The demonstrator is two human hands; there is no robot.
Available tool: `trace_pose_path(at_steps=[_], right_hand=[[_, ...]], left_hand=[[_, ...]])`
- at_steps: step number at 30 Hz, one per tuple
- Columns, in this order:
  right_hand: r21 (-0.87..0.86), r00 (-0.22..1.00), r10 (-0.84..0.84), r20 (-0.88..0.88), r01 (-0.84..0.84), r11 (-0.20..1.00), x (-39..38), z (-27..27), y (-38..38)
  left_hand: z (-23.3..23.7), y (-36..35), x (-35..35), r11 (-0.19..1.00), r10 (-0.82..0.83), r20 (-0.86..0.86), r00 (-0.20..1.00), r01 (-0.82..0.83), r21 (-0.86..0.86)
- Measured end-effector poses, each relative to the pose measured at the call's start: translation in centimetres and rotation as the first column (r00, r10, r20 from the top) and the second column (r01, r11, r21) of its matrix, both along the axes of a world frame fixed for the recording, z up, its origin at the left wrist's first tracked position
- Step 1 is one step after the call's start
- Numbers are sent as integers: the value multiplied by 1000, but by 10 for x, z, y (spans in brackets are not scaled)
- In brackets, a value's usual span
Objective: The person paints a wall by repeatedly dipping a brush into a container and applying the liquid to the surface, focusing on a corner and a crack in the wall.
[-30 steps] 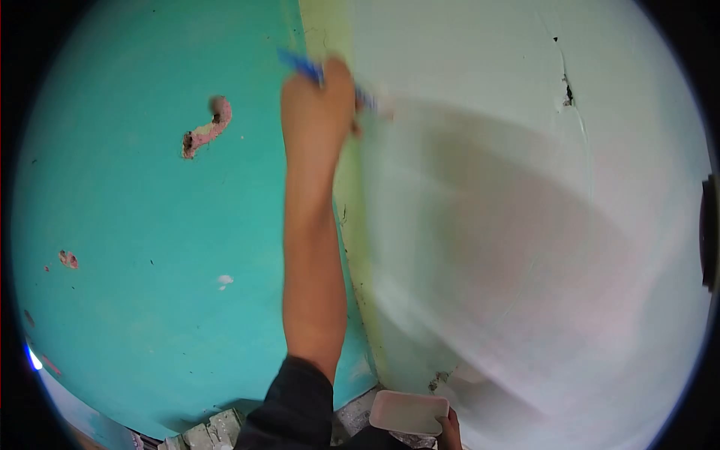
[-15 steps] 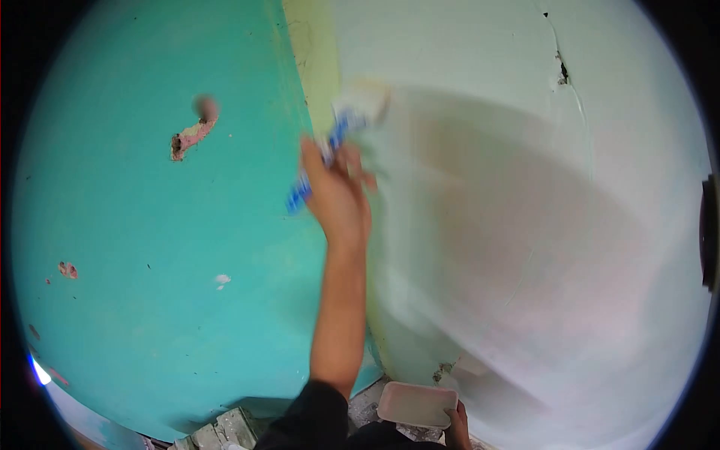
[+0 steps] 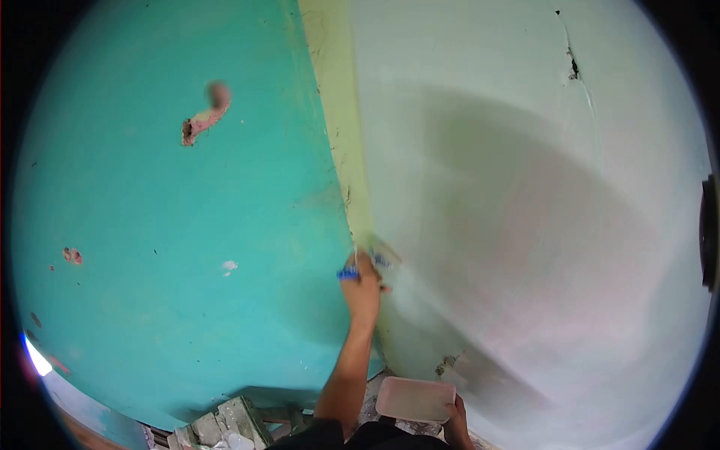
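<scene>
My left hand (image 3: 364, 283) is closed around a blue-and-white handled tool (image 3: 347, 274) at the corner where two walls meet. The tool's wide head, smeared by motion, lies to the right of the fingers. Down at the bottom, my right hand (image 3: 457, 427) grips the right edge of a shallow, pale rectangular tray (image 3: 415, 400). A yellow-green strip (image 3: 341, 97) with cracks along its left side runs down to my left hand.
A teal wall (image 3: 165, 202) on the left has chipped patches. The pale wall (image 3: 510, 225) on the right has a crack near its top, a damaged spot (image 3: 445, 365) low down and a large shadow. Grey, paint-spattered blocks (image 3: 225, 425) lie at the bottom left.
My left hand has moved down along the corner with the tool, uncovering more of the yellow-green strip. My right hand and the tray are nearly unchanged.
</scene>
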State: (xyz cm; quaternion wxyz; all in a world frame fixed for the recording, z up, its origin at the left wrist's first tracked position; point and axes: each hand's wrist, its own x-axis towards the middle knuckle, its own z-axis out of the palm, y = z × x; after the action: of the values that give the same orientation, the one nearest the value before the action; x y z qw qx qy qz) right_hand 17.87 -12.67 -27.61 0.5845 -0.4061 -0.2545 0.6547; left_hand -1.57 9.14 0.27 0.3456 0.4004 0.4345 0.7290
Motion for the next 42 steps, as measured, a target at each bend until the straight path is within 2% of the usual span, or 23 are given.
trace_pose_path(at_steps=[3,7,9,12,13,15,16,18,21,23,26,28,30,33,36,39,42], right_hand=[[-40,998,-61,16,62,997,-9,2,-3],[-64,998,-35,53,38,997,-15,2,-3],[-78,999,-11,38,14,997,-18,20,-5],[-108,998,-44,49,49,993,-22,19,-6],[-88,998,-49,38,52,995,-22,17,-4],[-55,998,-55,18,56,997,-20,10,-6],[-67,998,-53,27,55,996,-18,10,-7],[-89,998,-49,40,53,995,-15,11,-9],[-95,996,-77,53,82,992,-11,6,-11],[-124,994,-106,30,109,986,-8,10,-13],[-143,989,-143,27,146,979,-5,8,-11],[-151,989,-151,11,151,977,-5,6,-7],[-167,989,-148,-25,142,976,-5,9,-1],[-63,990,-143,11,143,988,-6,-7,9],[-5,979,-205,-8,205,979,-17,8,17],[-29,978,-204,-38,203,979,-23,28,25],[-58,975,-203,-88,199,978,-30,52,29]], left_hand=[[93,-5,6,986,-21,-172,985,49,162],[211,-16,15,879,13,-120,993,46,475],[253,-14,12,828,-6,-234,972,136,544],[289,-28,19,772,-73,-44,996,84,630],[291,-18,15,754,-146,-16,989,122,646],[278,13,4,712,-290,37,956,190,676],[262,25,2,717,-378,53,924,256,649],[211,39,6,731,-435,132,891,263,629],[111,32,9,850,-356,265,896,192,491],[43,17,9,929,-287,333,898,176,325],[-58,4,0,961,-254,358,899,191,200],[-103,-8,-8,970,-239,356,903,209,123],[-124,-21,-13,978,-203,307,930,208,16],[-128,-39,-25,967,-178,152,972,201,-158],[-121,-59,-36,917,-253,38,967,252,-308],[-121,-76,-45,816,-454,-35,890,400,-418],[-111,-93,-39,766,-541,-141,829,416,-490]])
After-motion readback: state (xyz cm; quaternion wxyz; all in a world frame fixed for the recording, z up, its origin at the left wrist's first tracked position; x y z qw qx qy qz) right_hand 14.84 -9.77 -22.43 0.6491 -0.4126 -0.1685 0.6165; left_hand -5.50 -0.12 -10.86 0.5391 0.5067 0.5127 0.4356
